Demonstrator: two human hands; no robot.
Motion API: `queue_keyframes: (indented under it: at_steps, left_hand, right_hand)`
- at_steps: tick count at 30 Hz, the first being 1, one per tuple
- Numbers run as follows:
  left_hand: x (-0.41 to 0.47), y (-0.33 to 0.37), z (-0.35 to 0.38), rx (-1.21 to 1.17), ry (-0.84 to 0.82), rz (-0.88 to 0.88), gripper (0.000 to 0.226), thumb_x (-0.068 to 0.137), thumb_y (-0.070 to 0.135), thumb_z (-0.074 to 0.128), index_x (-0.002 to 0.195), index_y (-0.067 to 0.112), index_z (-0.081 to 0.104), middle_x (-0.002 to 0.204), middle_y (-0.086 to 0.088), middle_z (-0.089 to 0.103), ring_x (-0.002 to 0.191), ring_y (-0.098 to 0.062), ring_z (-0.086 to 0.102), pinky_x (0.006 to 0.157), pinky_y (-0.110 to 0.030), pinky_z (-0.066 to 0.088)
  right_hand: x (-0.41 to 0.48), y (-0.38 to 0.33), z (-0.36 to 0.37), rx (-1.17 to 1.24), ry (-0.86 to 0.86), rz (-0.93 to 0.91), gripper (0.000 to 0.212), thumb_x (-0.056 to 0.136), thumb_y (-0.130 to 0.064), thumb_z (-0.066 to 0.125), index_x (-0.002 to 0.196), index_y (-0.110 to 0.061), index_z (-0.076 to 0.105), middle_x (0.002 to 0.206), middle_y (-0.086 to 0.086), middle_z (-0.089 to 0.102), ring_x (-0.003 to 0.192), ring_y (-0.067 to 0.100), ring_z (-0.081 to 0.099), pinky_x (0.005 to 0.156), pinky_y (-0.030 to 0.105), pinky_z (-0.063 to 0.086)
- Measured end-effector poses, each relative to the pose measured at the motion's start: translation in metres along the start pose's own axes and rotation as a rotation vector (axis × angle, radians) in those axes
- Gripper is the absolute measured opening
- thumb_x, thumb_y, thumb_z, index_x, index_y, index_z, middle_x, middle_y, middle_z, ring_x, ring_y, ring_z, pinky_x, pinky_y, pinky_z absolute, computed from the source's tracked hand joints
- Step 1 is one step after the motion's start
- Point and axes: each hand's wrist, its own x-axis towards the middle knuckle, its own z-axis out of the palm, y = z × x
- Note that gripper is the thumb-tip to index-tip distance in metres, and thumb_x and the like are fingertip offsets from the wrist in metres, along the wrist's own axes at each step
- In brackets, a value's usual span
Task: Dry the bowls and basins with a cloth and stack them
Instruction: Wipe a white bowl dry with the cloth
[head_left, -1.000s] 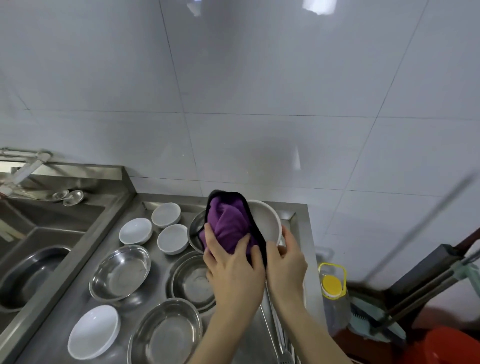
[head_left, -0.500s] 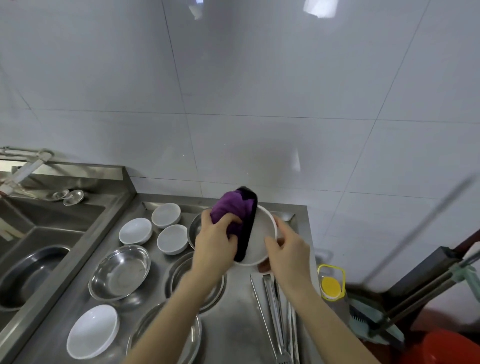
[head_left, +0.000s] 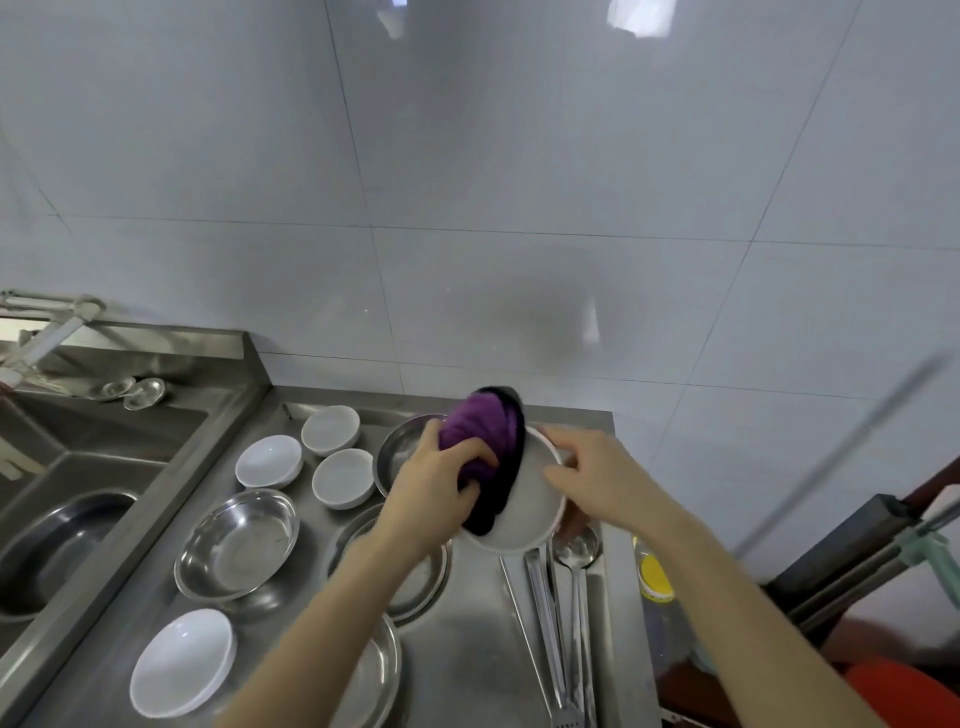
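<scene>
My left hand (head_left: 434, 493) grips a bunched purple and black cloth (head_left: 485, 447) and presses it into a white bowl (head_left: 530, 512). The bowl is held tilted above the steel counter (head_left: 467, 654) by my right hand (head_left: 592, 478), whose fingers curl over its far right rim. On the counter sit several white bowls, such as a small one (head_left: 331, 428) at the back and a wide one (head_left: 182, 662) at the front left. Steel basins lie among them: one (head_left: 236, 543) at the left, one (head_left: 400, 449) behind my left hand, two partly hidden under my left forearm.
A steel ladle (head_left: 574, 551) and tongs (head_left: 543, 623) lie along the counter's right side. A sink (head_left: 57, 525) with a steel basin inside is at the left. A yellow-capped bottle (head_left: 655, 577) stands off the counter's right edge. White tiled wall behind.
The bowl has tipped from nearly upright to flatter. My left hand has slid the cloth across the inside of the bowl, and my right hand has shifted higher on the rim.
</scene>
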Motion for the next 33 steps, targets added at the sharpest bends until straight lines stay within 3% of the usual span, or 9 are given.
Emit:
queue_keyframes:
  at_steps: [2, 5, 8, 13, 17, 20, 24, 29, 33]
  left_hand:
    - [0.002, -0.005, -0.001, 0.008, -0.072, 0.038, 0.039, 0.076, 0.008, 0.060, 0.097, 0.040, 0.065, 0.113, 0.001, 0.045, 0.094, -0.024, 0.053, 0.084, -0.028, 0.043]
    - [0.004, -0.001, 0.011, -0.066, 0.123, -0.103, 0.039, 0.076, 0.005, 0.058, 0.099, 0.034, 0.069, 0.106, -0.002, 0.048, 0.084, -0.020, 0.053, 0.078, -0.021, 0.041]
    - [0.001, 0.003, 0.026, -0.314, 0.297, -0.317, 0.036, 0.076, 0.005, 0.058, 0.095, 0.034, 0.068, 0.102, -0.004, 0.059, 0.088, -0.016, 0.057, 0.076, -0.017, 0.046]
    - [-0.019, 0.022, 0.046, -0.522, 0.406, -0.533, 0.031, 0.077, 0.008, 0.061, 0.091, 0.035, 0.066, 0.106, -0.003, 0.058, 0.086, -0.014, 0.059, 0.069, -0.023, 0.047]
    - [-0.024, 0.019, 0.039, -0.309, 0.360, -0.432, 0.032, 0.078, 0.006, 0.062, 0.099, 0.030, 0.068, 0.114, -0.002, 0.049, 0.087, -0.014, 0.051, 0.077, -0.023, 0.039]
    - [-0.014, 0.008, 0.015, -0.087, 0.190, -0.162, 0.034, 0.076, 0.004, 0.060, 0.095, 0.029, 0.071, 0.119, 0.000, 0.047, 0.090, -0.018, 0.050, 0.079, -0.025, 0.040]
    - [0.000, -0.003, 0.002, -0.001, 0.029, -0.001, 0.036, 0.076, 0.005, 0.058, 0.096, 0.033, 0.070, 0.113, 0.000, 0.045, 0.089, -0.026, 0.055, 0.081, -0.034, 0.048]
    - [-0.006, 0.031, 0.029, -0.339, 0.333, -0.355, 0.035, 0.079, 0.008, 0.061, 0.105, 0.031, 0.065, 0.114, -0.003, 0.048, 0.087, -0.011, 0.051, 0.079, -0.020, 0.038]
    - [-0.011, 0.033, 0.041, -0.547, 0.300, -0.474, 0.037, 0.072, 0.014, 0.062, 0.102, 0.036, 0.061, 0.113, -0.009, 0.056, 0.089, -0.017, 0.056, 0.083, -0.033, 0.052]
  right_hand:
    - [0.010, 0.001, -0.010, -0.087, -0.085, 0.014, 0.035, 0.084, -0.005, 0.051, 0.108, -0.022, 0.070, 0.069, -0.002, 0.064, 0.073, 0.027, 0.068, 0.073, 0.034, 0.056]
    - [0.013, 0.004, 0.004, 0.006, 0.097, 0.043, 0.046, 0.092, -0.016, 0.053, 0.131, -0.039, 0.059, 0.076, -0.012, 0.061, 0.069, 0.017, 0.063, 0.076, 0.035, 0.056]
    - [0.001, 0.001, 0.034, 0.139, 0.236, 0.042, 0.061, 0.092, -0.030, 0.064, 0.147, -0.036, 0.039, 0.086, -0.011, 0.058, 0.076, 0.009, 0.058, 0.070, 0.017, 0.047]
    - [-0.017, -0.010, 0.071, 0.342, 0.368, 0.123, 0.074, 0.090, -0.012, 0.057, 0.152, -0.035, 0.024, 0.080, -0.011, 0.056, 0.062, 0.004, 0.058, 0.057, 0.013, 0.048]
    - [-0.013, -0.001, 0.060, 0.387, 0.302, 0.180, 0.069, 0.085, 0.002, 0.043, 0.138, -0.043, 0.043, 0.097, 0.008, 0.062, 0.064, 0.021, 0.066, 0.051, 0.020, 0.053]
    - [-0.009, 0.008, 0.034, 0.247, 0.088, 0.142, 0.067, 0.083, 0.005, 0.041, 0.131, -0.040, 0.050, 0.096, 0.000, 0.065, 0.052, 0.019, 0.067, 0.040, 0.017, 0.046]
    - [0.002, 0.011, 0.022, 0.118, 0.090, 0.093, 0.065, 0.081, 0.003, 0.044, 0.133, -0.036, 0.055, 0.107, -0.002, 0.068, 0.087, 0.023, 0.066, 0.067, 0.023, 0.048]
    - [0.005, -0.006, 0.048, 0.280, 0.493, 0.143, 0.060, 0.087, 0.002, 0.041, 0.139, -0.027, 0.050, 0.113, 0.004, 0.065, 0.095, 0.028, 0.060, 0.082, 0.033, 0.049]
    - [0.002, -0.009, 0.059, 0.319, 0.487, 0.135, 0.064, 0.088, 0.002, 0.041, 0.144, -0.030, 0.044, 0.109, -0.005, 0.055, 0.099, 0.026, 0.059, 0.083, 0.030, 0.047]
